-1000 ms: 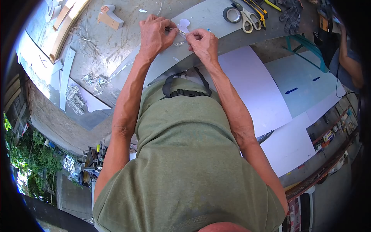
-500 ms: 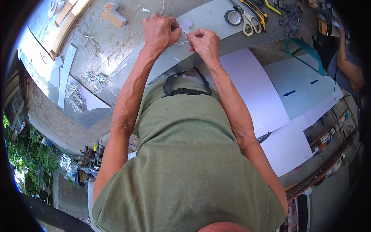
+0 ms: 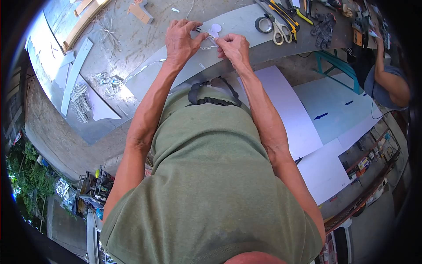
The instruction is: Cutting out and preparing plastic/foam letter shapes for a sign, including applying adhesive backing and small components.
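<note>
My left hand (image 3: 179, 44) is over the grey table, thumb and forefinger apart, with small dark wire ends showing in the gap. Its thumb tip lies close to a thin pale wire (image 3: 212, 38). My right hand (image 3: 234, 47) pinches that wire between thumb and fingers, just right of the left thumb. Right behind the fingertips lies a small white rounded piece (image 3: 216, 28). A small white light module (image 3: 208, 48) on a wire rests below the hands. More of the wired string (image 3: 145, 67) runs left past my left wrist.
Black tape (image 3: 263, 25), scissors (image 3: 281, 33), a yellow cutter (image 3: 283, 15) and a dark glove (image 3: 324, 31) lie to the right. Tangled wired modules (image 3: 109, 82) and white coils (image 3: 80, 102) are at left. White sheets (image 3: 281, 105) stand below the table's edge. Another person (image 3: 389, 83) works at far right.
My left thumb and forefinger have spread apart from their closed grip, showing the dark wire ends. My right hand keeps its pinch. The whole view has shifted slightly.
</note>
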Tool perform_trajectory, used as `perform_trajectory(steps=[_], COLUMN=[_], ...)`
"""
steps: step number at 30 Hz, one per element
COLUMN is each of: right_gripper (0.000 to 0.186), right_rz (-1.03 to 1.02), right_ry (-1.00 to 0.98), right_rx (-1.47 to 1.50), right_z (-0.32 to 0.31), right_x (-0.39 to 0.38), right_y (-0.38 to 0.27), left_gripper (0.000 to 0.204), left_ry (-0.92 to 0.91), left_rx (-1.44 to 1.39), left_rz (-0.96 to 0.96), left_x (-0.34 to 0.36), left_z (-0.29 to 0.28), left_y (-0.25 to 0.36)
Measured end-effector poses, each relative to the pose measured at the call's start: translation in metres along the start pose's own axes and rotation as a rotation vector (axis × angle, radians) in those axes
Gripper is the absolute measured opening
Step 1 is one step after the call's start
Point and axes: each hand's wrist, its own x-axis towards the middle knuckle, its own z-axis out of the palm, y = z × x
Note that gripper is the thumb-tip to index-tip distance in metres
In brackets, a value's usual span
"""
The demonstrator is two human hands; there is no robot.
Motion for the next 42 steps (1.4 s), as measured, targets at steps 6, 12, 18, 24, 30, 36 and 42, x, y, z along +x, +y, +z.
perform_trajectory(steps=[6, 12, 18, 24, 30, 36, 42], right_gripper=[0.024, 0.027, 0.026, 0.019, 0.026, 0.023, 0.024], right_rz=[-0.013, 0.016, -0.128, -0.343, -0.544, -0.510, -0.406], right_ry=[0.024, -0.152, -0.078, -0.004, 0.016, -0.011, -0.078], right_rx=[-0.016, 0.141, 0.172, -0.173, -0.338, -0.321, -0.334], right_z=[0.001, -0.015, -0.023, -0.018, -0.010, -0.011, -0.018], right_x=[0.000, 0.005, -0.018, -0.019, -0.017, -0.016, -0.016], right_y=[0.000, 0.010, 0.031, 0.044, 0.044, 0.041, 0.035], left_gripper=[0.035, 0.037, 0.031, 0.024, 0.020, 0.023, 0.025], left_ry=[0.001, 0.016, 0.005, -0.051, -0.187, -0.432, -0.558], left_rx=[0.065, -0.025, -0.073, 0.150, 0.069, -0.441, -0.875], left_rz=[-0.058, -0.032, 0.050, 0.150, -0.009, -0.456, -0.673], left_x=[0.002, -0.002, -0.041, -0.063, -0.069, -0.070, -0.071], left_z=[0.011, 0.012, -0.007, -0.020, -0.006, -0.006, 0.005], left_y=[0.005, 0.005, -0.009, 0.000, -0.004, 0.014, 0.023])
